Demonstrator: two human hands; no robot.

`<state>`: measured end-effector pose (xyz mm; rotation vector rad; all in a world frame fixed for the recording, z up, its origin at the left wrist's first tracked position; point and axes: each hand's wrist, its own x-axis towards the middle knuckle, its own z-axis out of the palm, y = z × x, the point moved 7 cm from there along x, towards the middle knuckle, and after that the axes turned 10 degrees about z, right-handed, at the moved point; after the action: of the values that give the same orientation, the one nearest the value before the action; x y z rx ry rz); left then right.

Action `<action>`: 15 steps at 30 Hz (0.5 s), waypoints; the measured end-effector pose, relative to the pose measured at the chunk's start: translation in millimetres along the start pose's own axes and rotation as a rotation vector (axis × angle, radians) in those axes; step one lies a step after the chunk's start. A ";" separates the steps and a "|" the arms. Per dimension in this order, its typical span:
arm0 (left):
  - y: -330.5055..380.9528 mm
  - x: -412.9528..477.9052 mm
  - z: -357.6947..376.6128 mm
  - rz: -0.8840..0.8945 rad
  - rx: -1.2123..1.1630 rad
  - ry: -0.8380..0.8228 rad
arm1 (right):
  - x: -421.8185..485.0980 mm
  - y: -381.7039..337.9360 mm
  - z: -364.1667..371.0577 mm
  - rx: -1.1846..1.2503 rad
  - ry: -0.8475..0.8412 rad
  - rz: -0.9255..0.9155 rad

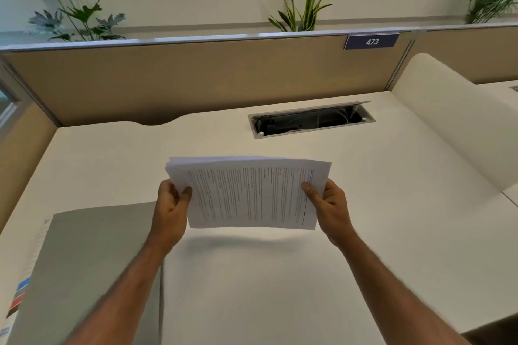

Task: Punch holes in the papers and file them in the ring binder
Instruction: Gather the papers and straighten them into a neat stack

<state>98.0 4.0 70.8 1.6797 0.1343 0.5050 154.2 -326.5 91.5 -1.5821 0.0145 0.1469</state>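
Observation:
A loose stack of printed white papers (249, 193) hangs in the air above the white desk (252, 288), its sheets slightly fanned at the top left corner. My left hand (171, 210) grips the stack's left edge, thumb on top. My right hand (328, 207) grips its right edge the same way. A closed grey ring binder (89, 269) lies flat on the desk at the lower left, under my left forearm, with coloured tabs along its left side. No hole punch is in view.
An open cable tray (311, 120) is recessed in the desk at the back right. A beige partition (196, 75) with a "473" sign (371, 41) closes the back, with plants behind it. A white curved divider (454, 120) stands on the right.

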 end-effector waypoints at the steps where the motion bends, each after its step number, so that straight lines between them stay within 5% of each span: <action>1: -0.7 -3.9 1.2 0.016 0.019 0.039 | -1.6 4.4 0.6 0.006 0.014 0.003; 15: -19.1 -37.4 16.9 0.074 0.137 0.117 | -15.1 54.1 5.9 0.002 0.137 0.002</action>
<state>75.0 -21.8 41.4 1.7941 0.1965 0.6625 133.2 -322.9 39.2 -1.5878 0.1235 0.0398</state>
